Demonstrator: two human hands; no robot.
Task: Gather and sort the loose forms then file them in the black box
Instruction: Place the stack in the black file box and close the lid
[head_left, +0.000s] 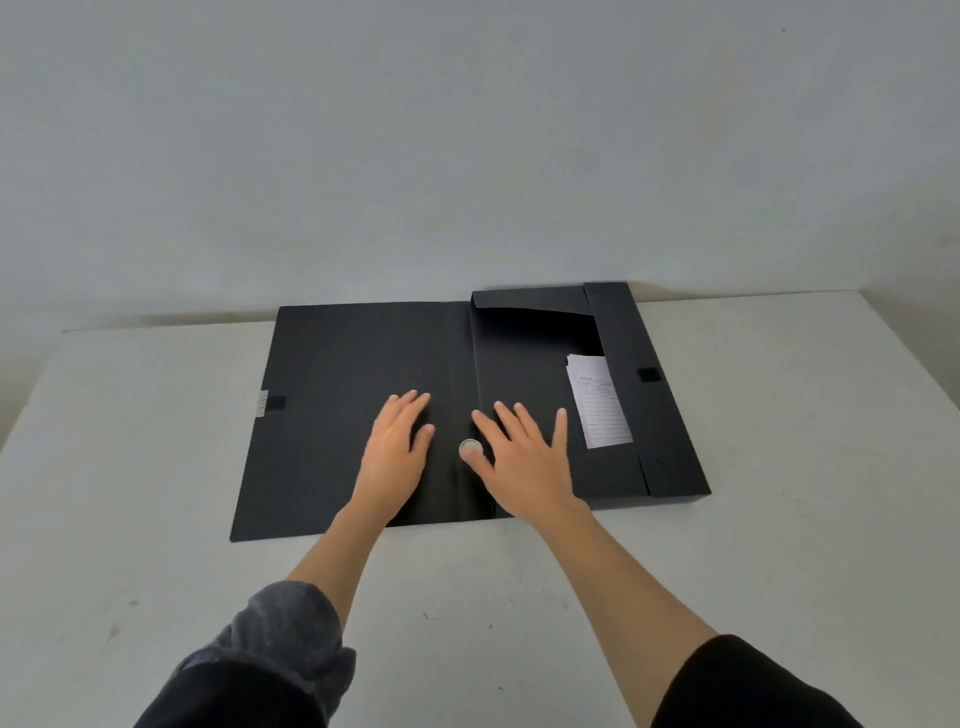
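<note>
The black box (337, 364), a flat file case, lies open on the white table (130, 467), its lid folded out to the left. A stack of white lined forms (600, 402) rests inside the right half, partly hidden under a black inner flap. My left hand (397, 447) lies flat, fingers apart, on the open lid. My right hand (524, 457) presses flat on the inner flap, with its thumb at a round metal ring (470, 446) in the spine. Neither hand holds anything.
A raised side flap with a small black fastener (648, 374) stands along the box's right edge. Another fastener patch (272, 402) sits at the lid's left edge. A plain grey wall rises just behind the table.
</note>
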